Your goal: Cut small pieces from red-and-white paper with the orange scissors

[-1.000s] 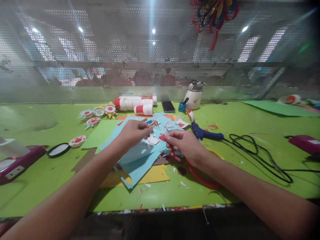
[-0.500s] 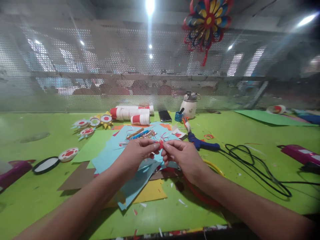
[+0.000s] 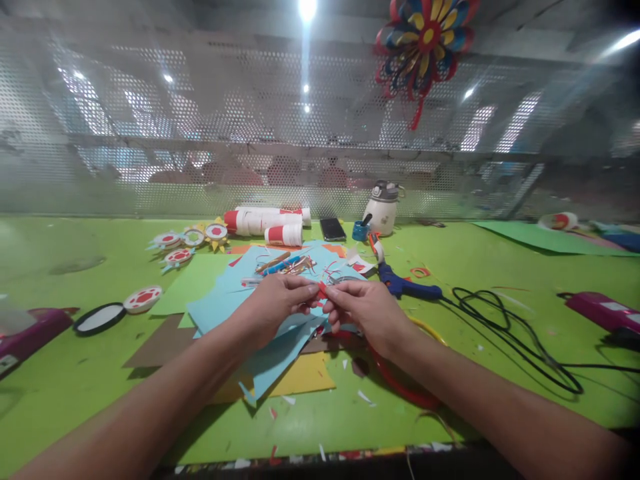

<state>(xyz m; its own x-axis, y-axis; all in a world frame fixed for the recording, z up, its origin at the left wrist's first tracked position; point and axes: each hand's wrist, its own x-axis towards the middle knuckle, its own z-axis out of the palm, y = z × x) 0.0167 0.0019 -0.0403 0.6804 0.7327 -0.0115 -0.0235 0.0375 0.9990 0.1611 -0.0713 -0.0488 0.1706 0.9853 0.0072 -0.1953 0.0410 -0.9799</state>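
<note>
Red scrap (image 3: 321, 291): a small piece of red paper, pinched between both hands above the blue sheets (image 3: 280, 333), mid-table, near edge.
Left hand (image 3: 280, 303): thumb and forefinger closed on the scrap's left end; other fingers curled under.
Right hand (image 3: 363, 308): fingertips closed on the scrap's right end, touching the left hand's tips.
Shape of scrap: too small and too covered to tell.
Handling, judged: thin paper tears easily, so keep the pinch light, work at the very tips, and rest the wrists on the sheets for steadiness.
Under the hands: blue sheets over yellow and brown paper; a red hoop (image 3: 400, 387) below the right wrist.
Right of hands: glue gun (image 3: 405, 287), its black cord (image 3: 505, 327) looping right. Judged: keep the forearm off the cord.
Far side: glue bottles (image 3: 265, 223), phone (image 3: 333, 229), white jar (image 3: 383, 208).
Left: paper rosettes (image 3: 187, 243).
</note>
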